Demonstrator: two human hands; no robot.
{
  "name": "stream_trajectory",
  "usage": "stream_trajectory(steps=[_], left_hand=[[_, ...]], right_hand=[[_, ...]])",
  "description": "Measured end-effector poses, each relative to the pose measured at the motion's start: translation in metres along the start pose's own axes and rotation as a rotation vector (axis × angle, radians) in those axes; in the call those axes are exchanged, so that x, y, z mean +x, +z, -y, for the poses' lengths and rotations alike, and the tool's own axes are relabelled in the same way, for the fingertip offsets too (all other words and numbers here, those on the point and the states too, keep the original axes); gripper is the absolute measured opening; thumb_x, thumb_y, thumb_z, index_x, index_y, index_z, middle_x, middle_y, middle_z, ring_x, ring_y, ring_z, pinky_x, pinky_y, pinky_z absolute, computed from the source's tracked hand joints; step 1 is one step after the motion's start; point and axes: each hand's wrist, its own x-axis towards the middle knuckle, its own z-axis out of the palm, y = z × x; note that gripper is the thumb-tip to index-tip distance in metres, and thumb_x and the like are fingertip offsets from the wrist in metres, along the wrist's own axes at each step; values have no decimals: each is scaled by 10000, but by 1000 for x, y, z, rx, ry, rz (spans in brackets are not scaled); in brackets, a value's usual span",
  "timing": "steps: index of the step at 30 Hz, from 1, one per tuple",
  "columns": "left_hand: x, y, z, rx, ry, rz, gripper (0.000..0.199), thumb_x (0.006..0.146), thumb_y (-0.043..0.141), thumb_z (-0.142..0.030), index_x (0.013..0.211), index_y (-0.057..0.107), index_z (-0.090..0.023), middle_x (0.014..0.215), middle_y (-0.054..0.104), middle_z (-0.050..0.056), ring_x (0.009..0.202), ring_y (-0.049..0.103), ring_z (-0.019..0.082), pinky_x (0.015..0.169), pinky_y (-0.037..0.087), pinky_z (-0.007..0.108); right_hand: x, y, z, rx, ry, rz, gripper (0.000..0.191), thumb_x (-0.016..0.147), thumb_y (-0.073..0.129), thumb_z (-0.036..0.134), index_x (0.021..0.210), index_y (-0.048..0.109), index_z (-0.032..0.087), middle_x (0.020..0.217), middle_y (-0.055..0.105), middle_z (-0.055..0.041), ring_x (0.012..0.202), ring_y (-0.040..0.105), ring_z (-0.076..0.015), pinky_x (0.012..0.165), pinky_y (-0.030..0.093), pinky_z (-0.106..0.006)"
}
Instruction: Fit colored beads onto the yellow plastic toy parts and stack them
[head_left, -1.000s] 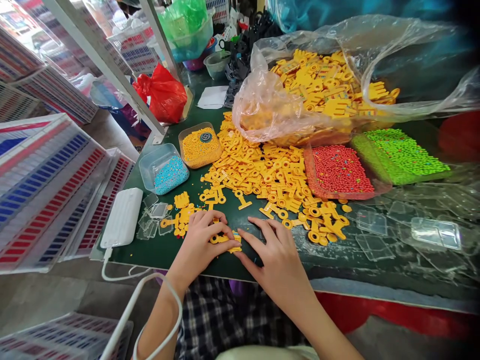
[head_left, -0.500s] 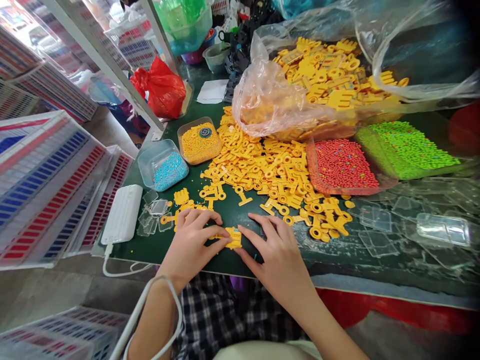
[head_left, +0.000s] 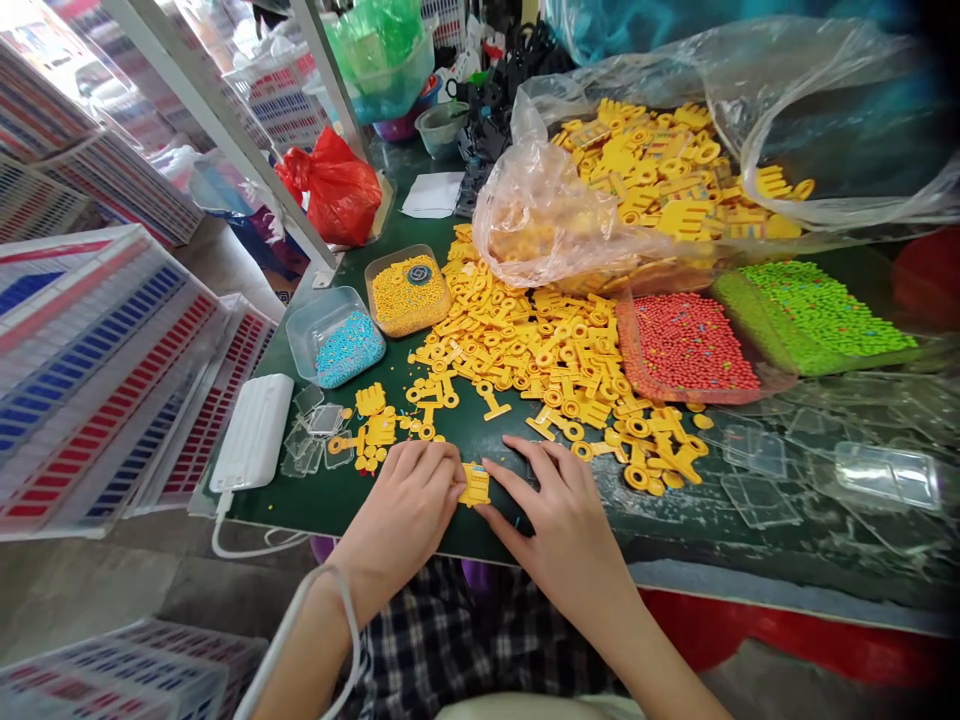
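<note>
A small yellow plastic piece (head_left: 475, 485) with slots and a bit of blue at its top edge lies on the green table between my hands. My right hand (head_left: 562, 510) steadies its right side between thumb and forefinger, the other fingers stretched out over the table. At its left edge my left hand (head_left: 416, 495) is closed, fingertips pinched together; whatever they hold is hidden. Loose yellow parts (head_left: 375, 428), hand-shaped and round, lie beyond my left hand. A large heap of yellow ring-ended parts (head_left: 525, 340) spreads farther back.
Tubs of blue beads (head_left: 349, 348), yellow beads (head_left: 409, 295), red beads (head_left: 686, 340) and green beads (head_left: 821, 310) stand around the heap. Clear plastic covers (head_left: 757, 470) lie at right. A white power bank (head_left: 253, 432) with a cable sits at the left edge. Behind is a plastic bag (head_left: 540, 215) of yellow parts.
My left hand's fingers have curled in and gathered at the piece's left edge, where thumb and forefinger reached out before. The right hand stays at the piece. The view has shifted slightly.
</note>
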Motion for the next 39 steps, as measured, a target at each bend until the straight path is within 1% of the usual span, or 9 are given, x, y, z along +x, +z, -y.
stream_trajectory(steps=[4, 8, 14, 22, 26, 29, 32, 35, 39], left_hand=[[-16, 6, 2, -277, -145, -181, 127, 992, 368, -153, 940, 461, -223, 1028, 688, 55, 993, 610, 184, 858, 501, 330], [-35, 27, -4, -360, -130, -350, 137, 974, 384, -117, 1002, 447, -236, 1046, 724, 59, 996, 632, 186, 867, 506, 356], [-37, 41, -5, -360, -129, -398, 163, 964, 395, -126, 1049, 480, -237, 1047, 735, 70, 1032, 632, 205, 919, 480, 398], [80, -22, 87, -75, -383, -338, 246, 981, 300, -309, 940, 511, -188, 982, 666, 126, 978, 606, 257, 903, 469, 425], [130, -30, 132, 159, -502, -242, 289, 945, 302, -304, 896, 547, -159, 985, 663, 202, 1022, 576, 370, 899, 428, 542], [145, -29, 141, 341, -569, -164, 301, 930, 354, -341, 856, 575, -151, 979, 670, 230, 1027, 573, 412, 868, 427, 557], [152, -33, 121, 332, -497, -263, 301, 928, 400, -405, 827, 584, -188, 909, 692, 153, 937, 609, 343, 814, 458, 464], [165, -35, 71, 90, -228, -340, 294, 935, 429, -434, 828, 591, -213, 831, 696, 61, 799, 628, 227, 719, 471, 334], [198, -25, -7, -167, 290, -99, 249, 964, 448, -347, 917, 655, -216, 864, 728, 21, 786, 655, 163, 744, 483, 286]], right_hand=[[0, 1, 0, 5, -7, -6, 285, 934, 550, 399, 1101, 700, 224, 1208, 637, -94, 1089, 507, -275, 931, 439, -440], [0, 2, 0, 1, -3, -15, 272, 930, 558, 388, 1109, 695, 236, 1215, 637, -87, 1090, 512, -271, 927, 443, -442], [0, 2, 0, -19, -8, -16, 263, 912, 584, 394, 1115, 692, 264, 1205, 643, -79, 1069, 534, -260, 905, 462, -433], [-1, 3, -1, -23, -21, -55, 268, 873, 642, 383, 1108, 682, 261, 1192, 644, -72, 1061, 548, -244, 908, 479, -421], [0, 5, 3, 53, 40, -131, 266, 844, 679, 408, 1070, 686, 268, 1161, 660, -53, 1042, 566, -236, 905, 491, -415], [1, 4, 4, 63, 55, -150, 278, 844, 678, 436, 1071, 680, 275, 1150, 667, -42, 1044, 578, -239, 907, 498, -415], [1, 1, 3, 47, 53, -122, 300, 858, 654, 457, 1098, 670, 278, 1173, 658, -45, 1062, 577, -244, 932, 490, -426], [1, 0, 2, 45, 47, -65, 333, 862, 645, 471, 1134, 655, 278, 1211, 641, -47, 1080, 565, -247, 943, 481, -431], [2, 0, 1, 38, 59, 6, 359, 863, 642, 479, 1165, 637, 285, 1239, 625, -51, 1110, 545, -249, 962, 467, -433]])
